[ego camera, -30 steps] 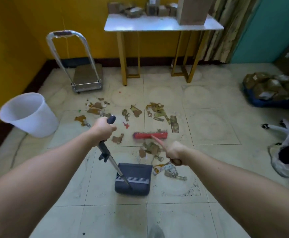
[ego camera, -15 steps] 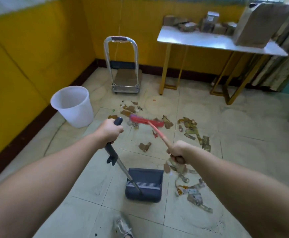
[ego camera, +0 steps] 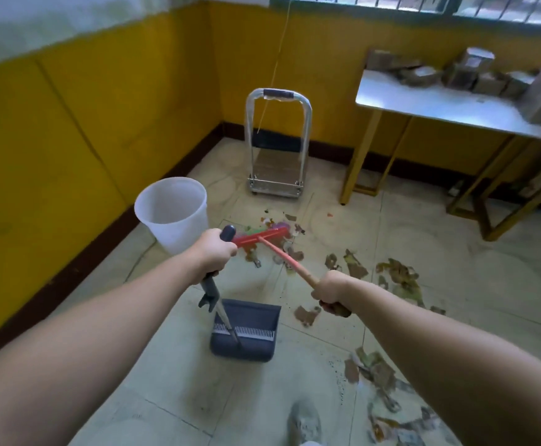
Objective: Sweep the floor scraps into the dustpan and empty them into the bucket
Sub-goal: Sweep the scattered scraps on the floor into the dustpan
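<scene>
Reaching further than a second ago, the broom (ego camera: 259, 237) now has its red head over the far cluster of scraps (ego camera: 282, 249), just beside the white bucket (ego camera: 172, 210), where before it sat among the nearer pieces in front of the dustpan (ego camera: 246, 333). The view has also swung left toward the yellow wall. This looks like the start of a pull stroke meant to drag the far litter back toward the pan, so the sweeping is still early and nothing appears collected: the pan's mouth looks bare. The left hand (ego camera: 213, 257) is closed around the dustpan's upright dark handle; the right hand (ego camera: 330, 292) is closed around the broom's stick. Counted: one broom, one dustpan, one bucket, one folding trolley (ego camera: 277, 149) against the wall, one table (ego camera: 456, 106) carrying several boxes. The scraps lie in roughly three loose groups, individual pieces too many and too blurred to number.
</scene>
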